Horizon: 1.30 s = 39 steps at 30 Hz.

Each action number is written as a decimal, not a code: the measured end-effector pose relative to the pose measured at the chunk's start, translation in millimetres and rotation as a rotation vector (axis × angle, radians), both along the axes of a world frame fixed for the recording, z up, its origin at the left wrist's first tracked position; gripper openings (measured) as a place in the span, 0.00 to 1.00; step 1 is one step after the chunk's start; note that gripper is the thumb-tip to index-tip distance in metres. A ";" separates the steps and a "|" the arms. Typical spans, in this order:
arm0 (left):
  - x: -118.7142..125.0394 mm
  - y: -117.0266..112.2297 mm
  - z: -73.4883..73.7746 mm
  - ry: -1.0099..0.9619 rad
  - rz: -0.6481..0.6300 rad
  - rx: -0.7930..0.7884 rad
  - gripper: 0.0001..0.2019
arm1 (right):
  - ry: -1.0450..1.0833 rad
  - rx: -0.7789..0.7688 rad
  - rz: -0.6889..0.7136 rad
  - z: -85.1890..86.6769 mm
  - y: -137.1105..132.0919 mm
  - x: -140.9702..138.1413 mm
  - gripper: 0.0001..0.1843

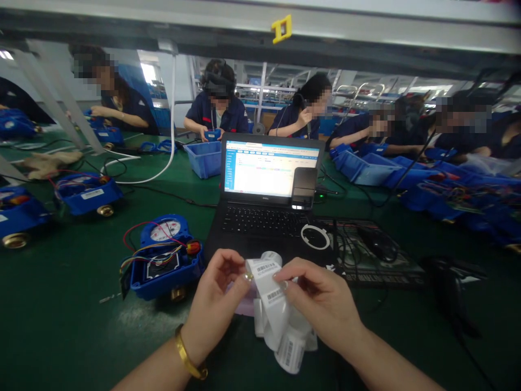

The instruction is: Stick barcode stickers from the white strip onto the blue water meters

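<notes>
A strip of white barcode labels [271,285] stretches between my two hands, its lower part curling in loops over the bench. My left hand [222,298] pinches the strip's upper left edge between thumb and fingers. On the right edge, the thumb and forefinger of my right hand [319,298] close on the same strip. Behind the labels, a pinkish tray or box [245,307] is mostly hidden. To the left lies an opened blue water meter [165,266] with loose wires and a round dial.
Ahead stands an open laptop [264,217] with a phone [304,187] against its screen and a white ring [315,237] on it. A barcode scanner [448,293] and mouse [378,244] lie right. More blue meters [87,193] sit left; co-workers [215,108] sit opposite.
</notes>
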<state>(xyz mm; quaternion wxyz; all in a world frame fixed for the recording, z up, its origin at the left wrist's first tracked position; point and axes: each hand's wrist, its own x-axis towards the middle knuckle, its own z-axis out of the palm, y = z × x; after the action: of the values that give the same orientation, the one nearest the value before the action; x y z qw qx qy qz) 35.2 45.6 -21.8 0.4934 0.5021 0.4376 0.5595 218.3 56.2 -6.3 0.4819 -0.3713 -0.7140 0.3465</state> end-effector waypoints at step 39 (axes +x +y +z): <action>1.6 -7.3 -11.6 0.531 0.092 0.544 0.08 | -0.285 0.465 -0.045 -4.8 1.1 0.0 0.07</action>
<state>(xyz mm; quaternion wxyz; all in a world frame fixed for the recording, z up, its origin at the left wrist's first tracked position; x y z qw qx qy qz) 36.7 38.3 -33.4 0.1860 0.7219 0.4077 0.5273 218.3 57.3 -11.2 0.4566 -0.3116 -0.8264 0.1067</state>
